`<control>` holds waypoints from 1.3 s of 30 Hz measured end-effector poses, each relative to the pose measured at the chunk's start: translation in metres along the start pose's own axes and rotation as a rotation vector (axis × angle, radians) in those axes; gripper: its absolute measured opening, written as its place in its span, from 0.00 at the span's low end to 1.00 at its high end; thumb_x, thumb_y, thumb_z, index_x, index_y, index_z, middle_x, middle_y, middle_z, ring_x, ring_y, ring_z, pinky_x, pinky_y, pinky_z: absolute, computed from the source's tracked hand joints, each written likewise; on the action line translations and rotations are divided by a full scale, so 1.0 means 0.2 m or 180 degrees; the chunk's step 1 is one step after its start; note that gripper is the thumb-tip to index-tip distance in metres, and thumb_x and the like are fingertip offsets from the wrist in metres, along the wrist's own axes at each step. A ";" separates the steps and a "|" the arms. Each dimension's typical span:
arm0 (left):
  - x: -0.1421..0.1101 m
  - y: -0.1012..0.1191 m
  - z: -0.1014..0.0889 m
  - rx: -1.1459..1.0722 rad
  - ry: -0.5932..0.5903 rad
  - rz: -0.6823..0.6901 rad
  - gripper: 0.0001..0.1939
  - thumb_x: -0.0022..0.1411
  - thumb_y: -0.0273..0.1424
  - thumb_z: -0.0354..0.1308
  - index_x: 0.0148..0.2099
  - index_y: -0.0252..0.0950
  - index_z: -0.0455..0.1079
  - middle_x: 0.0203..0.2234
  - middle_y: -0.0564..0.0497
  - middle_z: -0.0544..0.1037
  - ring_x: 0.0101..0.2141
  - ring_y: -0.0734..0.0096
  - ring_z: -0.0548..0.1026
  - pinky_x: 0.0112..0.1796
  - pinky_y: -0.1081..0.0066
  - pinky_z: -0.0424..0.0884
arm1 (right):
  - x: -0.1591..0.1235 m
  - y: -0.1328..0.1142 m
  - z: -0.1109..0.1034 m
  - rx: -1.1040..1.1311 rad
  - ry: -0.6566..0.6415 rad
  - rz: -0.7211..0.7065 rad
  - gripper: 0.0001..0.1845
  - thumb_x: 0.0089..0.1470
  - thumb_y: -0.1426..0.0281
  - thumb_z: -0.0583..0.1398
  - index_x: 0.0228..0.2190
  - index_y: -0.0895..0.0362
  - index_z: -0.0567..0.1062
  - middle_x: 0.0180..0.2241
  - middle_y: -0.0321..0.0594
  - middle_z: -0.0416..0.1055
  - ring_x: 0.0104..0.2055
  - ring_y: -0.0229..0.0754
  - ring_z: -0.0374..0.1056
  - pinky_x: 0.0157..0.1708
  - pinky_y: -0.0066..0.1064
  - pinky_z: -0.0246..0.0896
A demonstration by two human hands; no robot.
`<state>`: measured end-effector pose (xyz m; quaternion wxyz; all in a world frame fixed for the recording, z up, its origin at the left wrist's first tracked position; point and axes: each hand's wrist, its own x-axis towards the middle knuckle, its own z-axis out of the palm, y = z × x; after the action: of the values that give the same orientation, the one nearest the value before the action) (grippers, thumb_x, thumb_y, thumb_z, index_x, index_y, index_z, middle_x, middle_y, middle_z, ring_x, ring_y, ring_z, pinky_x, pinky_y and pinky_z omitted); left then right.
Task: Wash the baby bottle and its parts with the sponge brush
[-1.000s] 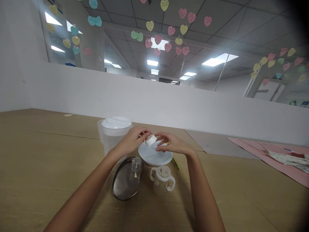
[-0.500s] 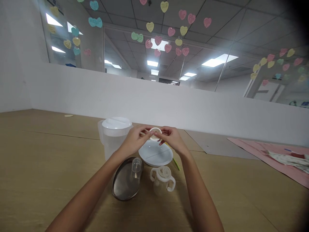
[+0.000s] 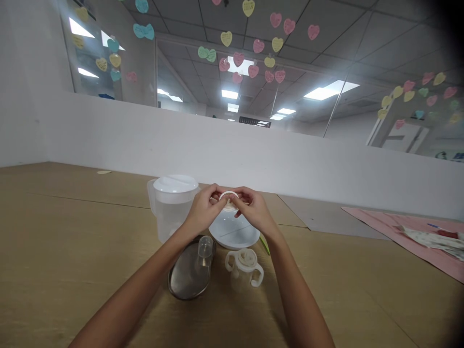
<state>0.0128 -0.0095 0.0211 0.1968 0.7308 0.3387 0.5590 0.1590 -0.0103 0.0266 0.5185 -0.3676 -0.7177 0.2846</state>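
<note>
My left hand (image 3: 203, 209) and my right hand (image 3: 255, 209) meet in front of me, both closed on a white bottle ring (image 3: 228, 193). Thumbs press on its near side while the fingers wrap behind; whatever sits inside the ring is mostly covered. Below them is a white bowl (image 3: 235, 236) on the table. Nearer to me stands a clear baby bottle (image 3: 242, 279) with two white handles and a pale coiled piece on top. A clear dome-shaped cap (image 3: 205, 245) stands in a metal kidney dish (image 3: 184, 282) to the left of the bottle.
A lidded plastic pitcher (image 3: 167, 215) stands left of the bowl, close to my left hand. A thin green stick-like thing (image 3: 265, 245) pokes out from the bowl's right side. A pink cloth (image 3: 384, 223) lies far right. Behind the table rises a white wall (image 3: 232, 150).
Both hands have shifted slightly left with the ring. The ring is tilted more, so less of its opening shows, and the thumbs sit closer together.
</note>
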 end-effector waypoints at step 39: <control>0.03 -0.04 0.01 -0.0801 0.0209 -0.0218 0.11 0.54 0.35 0.53 0.36 0.33 0.69 0.29 0.51 0.73 0.30 0.74 0.69 0.32 0.75 0.65 | 0.00 0.02 0.04 0.0159 0.0054 -0.0097 0.18 0.48 0.59 0.55 0.38 0.56 0.70 0.30 0.39 0.67 0.28 0.37 0.66 0.16 0.24 0.62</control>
<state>0.0135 0.0004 0.0184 0.2948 0.6696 0.2969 0.6136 0.1521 -0.0086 0.0217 0.5378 -0.3460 -0.7114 0.2914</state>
